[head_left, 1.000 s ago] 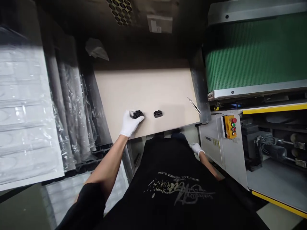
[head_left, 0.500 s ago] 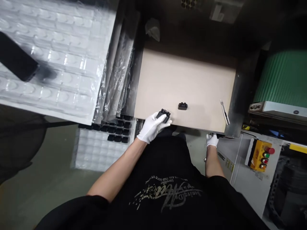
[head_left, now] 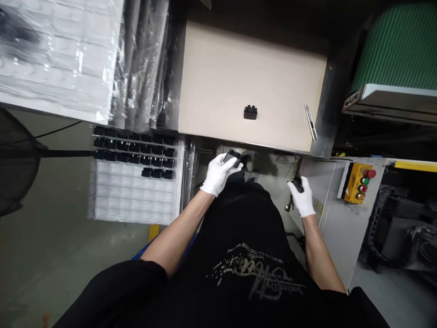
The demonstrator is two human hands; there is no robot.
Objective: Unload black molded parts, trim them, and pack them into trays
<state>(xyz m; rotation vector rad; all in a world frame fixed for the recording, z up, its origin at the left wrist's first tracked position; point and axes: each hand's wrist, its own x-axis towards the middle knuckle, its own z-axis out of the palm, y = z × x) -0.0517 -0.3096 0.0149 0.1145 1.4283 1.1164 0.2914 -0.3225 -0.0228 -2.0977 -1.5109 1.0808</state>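
Observation:
My left hand, in a white glove, grips a black block just in front of the table's near edge. Further right, my gloved right hand is closed round a small black part, beside the grey cabinet. Another black block with round knobs on top sits on the beige board. Near the board's right edge lies a slim silver cutter.
Left of my hands is a clear tray with rows of black blocks. Bagged trays stand above it. A fan is at far left. On the right are a yellow button box and a green ribbed belt.
My right hand has come out from the table's edge with a black part in it. My left hand still holds its block, now off the board's edge. The view has shifted downward.

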